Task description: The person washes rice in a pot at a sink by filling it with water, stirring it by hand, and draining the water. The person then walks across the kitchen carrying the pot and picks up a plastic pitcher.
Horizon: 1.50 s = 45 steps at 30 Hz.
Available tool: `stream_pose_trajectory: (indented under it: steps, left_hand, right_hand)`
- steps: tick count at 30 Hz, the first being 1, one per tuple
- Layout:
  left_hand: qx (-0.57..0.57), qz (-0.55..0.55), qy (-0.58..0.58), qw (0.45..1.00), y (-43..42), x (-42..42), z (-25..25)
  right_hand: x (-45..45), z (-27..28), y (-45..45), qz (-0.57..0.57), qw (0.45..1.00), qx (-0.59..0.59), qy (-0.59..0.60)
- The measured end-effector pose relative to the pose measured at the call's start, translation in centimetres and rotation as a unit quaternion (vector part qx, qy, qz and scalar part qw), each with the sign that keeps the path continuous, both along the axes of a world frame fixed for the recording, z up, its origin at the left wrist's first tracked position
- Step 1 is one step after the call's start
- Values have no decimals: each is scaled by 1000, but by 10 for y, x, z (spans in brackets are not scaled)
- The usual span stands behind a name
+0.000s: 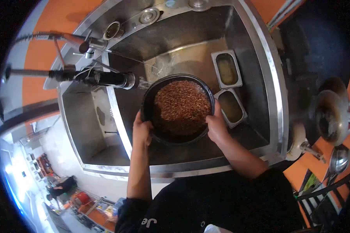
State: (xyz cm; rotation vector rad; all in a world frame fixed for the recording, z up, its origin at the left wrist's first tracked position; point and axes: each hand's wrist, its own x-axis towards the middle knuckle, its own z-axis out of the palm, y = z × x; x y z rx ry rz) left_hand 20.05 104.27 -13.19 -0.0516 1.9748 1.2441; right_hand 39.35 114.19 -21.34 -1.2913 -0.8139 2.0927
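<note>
A round black basin (179, 142) is held over the large sink compartment, filled with small reddish-brown pieces (182, 101), too fine to tell whether beans or grains. My left hand (142, 130) is closed on the basin's lower left rim. On the right side, my right hand (216, 123) grips the rim with its thumb over the edge. Water leaves the spray faucet head (129, 80) beside the basin's upper left rim. Fingers under the basin are hidden on both sides.
Two metal pans (240, 73) (243, 116) with cloudy liquid stand in the sink, right of the basin. A divider (118, 112) separates a second compartment on the left. Woks (330, 116) and a ladle (339, 159) are at the far right. Another person (62, 187) appears at lower left.
</note>
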Motion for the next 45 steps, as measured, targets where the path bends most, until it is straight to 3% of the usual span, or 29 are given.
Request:
stream_pose_trajectory:
  steps: [2,3,4,7,11,14,15,17,18,20,21,23,24,25,26,28,30,31,36,38,40,45]
  left_hand:
    - [6,0,-33,999,1,-12,-43]
    - [11,-2,-47,999,3,-19,-67]
    - [31,9,-71,997,5,-27,-88]
    - [124,58,-136,981,11,-49,-148]
    - [134,113,-155,972,14,-86,-178]
    - [51,41,-108,992,11,-98,-151]
    - [38,12,-94,995,11,-96,-140]
    - [35,14,-87,995,14,-87,-107]
    - [72,-47,20,996,6,-83,-95]
    - [135,-167,229,949,-19,-69,-73]
    - [113,-173,291,934,-27,-61,-42]
    - [41,-229,396,888,-59,-53,5]
    - [-7,-280,438,855,-89,-58,15]
    - [-46,-331,496,801,-126,-66,16]
    - [-83,-378,549,741,-165,-73,15]
    - [-163,-330,526,766,-228,-76,21]
    - [-193,-280,500,797,-290,-83,13]
    - [-195,-312,514,775,-309,-88,12]
    - [-143,-425,546,708,-320,-114,14]
    - [-155,-427,545,704,-323,-115,15]
    - [-149,-423,536,715,-326,-117,8]
    - [-69,-404,516,752,-340,-126,8]
  right_hand:
    - [-3,-2,13,18,999,34,-1]
    - [-10,8,23,-19,999,-26,-8]
    - [-16,4,31,2,1000,-11,-27]
    - [-40,-33,63,58,994,6,-91]
    - [-97,-87,85,65,986,46,-145]
    - [-136,-142,84,83,954,204,-205]
    - [-141,-151,85,59,968,139,-200]
    - [-150,-136,81,60,979,131,-145]
    - [-155,-132,79,61,983,125,-118]
    - [-164,-169,79,58,974,194,-104]
    - [-167,-184,78,57,967,229,-96]
    - [-170,-133,78,45,961,211,-171]
    - [-171,-111,76,38,956,204,-208]
    - [-166,-135,78,22,962,247,-118]
    - [-156,-133,77,74,924,337,-165]
    - [-130,-123,67,172,808,505,-250]
    - [-126,-131,51,154,845,454,-237]
    - [-127,-147,47,141,851,444,-243]
    - [-143,-249,70,115,755,541,-353]
    - [-153,-233,90,163,688,583,-399]
    - [-166,-210,103,192,668,587,-415]
    - [-191,-111,122,303,732,423,-440]
